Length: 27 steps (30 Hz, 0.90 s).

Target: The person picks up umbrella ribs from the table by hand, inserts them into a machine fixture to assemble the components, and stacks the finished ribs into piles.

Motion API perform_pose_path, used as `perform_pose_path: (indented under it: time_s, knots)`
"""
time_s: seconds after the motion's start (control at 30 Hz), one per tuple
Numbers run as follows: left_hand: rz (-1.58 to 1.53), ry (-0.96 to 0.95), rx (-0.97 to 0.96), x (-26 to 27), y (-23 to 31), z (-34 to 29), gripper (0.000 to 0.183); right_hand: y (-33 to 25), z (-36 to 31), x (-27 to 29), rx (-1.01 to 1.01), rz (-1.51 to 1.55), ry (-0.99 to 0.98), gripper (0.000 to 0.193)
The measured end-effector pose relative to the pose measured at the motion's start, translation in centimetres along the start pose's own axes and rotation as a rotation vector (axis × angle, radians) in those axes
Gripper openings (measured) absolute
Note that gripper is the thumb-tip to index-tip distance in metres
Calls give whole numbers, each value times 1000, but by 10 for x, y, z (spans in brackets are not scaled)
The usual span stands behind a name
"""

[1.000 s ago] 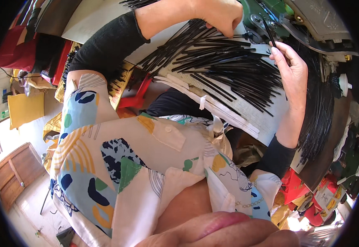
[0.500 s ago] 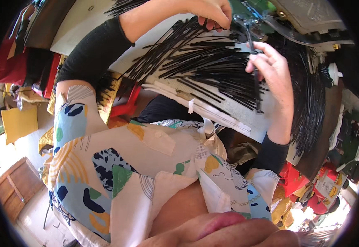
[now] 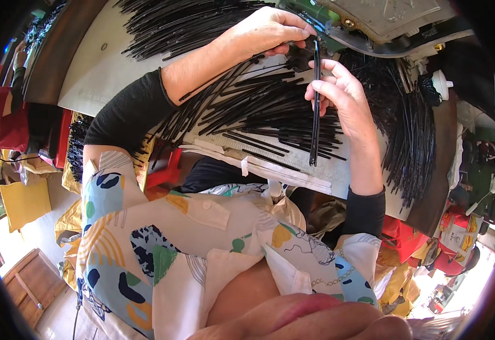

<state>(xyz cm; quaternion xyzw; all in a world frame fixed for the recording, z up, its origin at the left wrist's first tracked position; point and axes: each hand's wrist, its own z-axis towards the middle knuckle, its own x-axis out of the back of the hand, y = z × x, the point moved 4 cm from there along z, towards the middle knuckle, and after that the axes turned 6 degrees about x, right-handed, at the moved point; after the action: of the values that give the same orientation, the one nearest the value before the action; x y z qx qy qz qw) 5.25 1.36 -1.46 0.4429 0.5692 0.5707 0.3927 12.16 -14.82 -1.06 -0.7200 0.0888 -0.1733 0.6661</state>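
Seen from the head, with clock directions from the middle of the view: a slim black strip stands nearly upright at 2 o'clock, its lower end over the pale tabletop near the front edge. The right hand, also toward 2, pinches it between thumb and fingers. The left hand, at 12 to 1, has bent fingers drawn close together at the strip's top end; whether they grip it cannot be told.

A fanned pile of black strips lies at 12, beneath and beside the hands. A second pile fills 11, beyond the left forearm; a long bundle lies at 3, right of the right forearm. White edging follows the table's front edge, close to the body. Bare tabletop shows widest at 10, with a narrower patch at 3. A grey machine bounds the far side at 1.
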Motion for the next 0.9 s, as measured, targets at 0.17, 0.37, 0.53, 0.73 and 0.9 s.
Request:
perform_pose_path:
  time_s: [0.17, 0.37, 0.53, 0.73, 0.9]
  knots:
    - [16, 22, -10, -2, -1, 2, 27, -1, 1, 1, 1, 37, 16, 34]
    - [44, 2, -40, -2, 1, 2, 27, 1, 1, 2, -6, 71, 22, 34]
    - [156, 74, -120, -4, 7, 1, 25, 4, 3, 4, 24, 113, 50, 35]
    - [281, 93, -192, -6, 10, 7, 24, 6, 6, 6, 41, 125, 73, 37]
    - [279, 75, -162, -2, 2, 14, 25, 6, 8, 10, 22, 172, 57, 36]
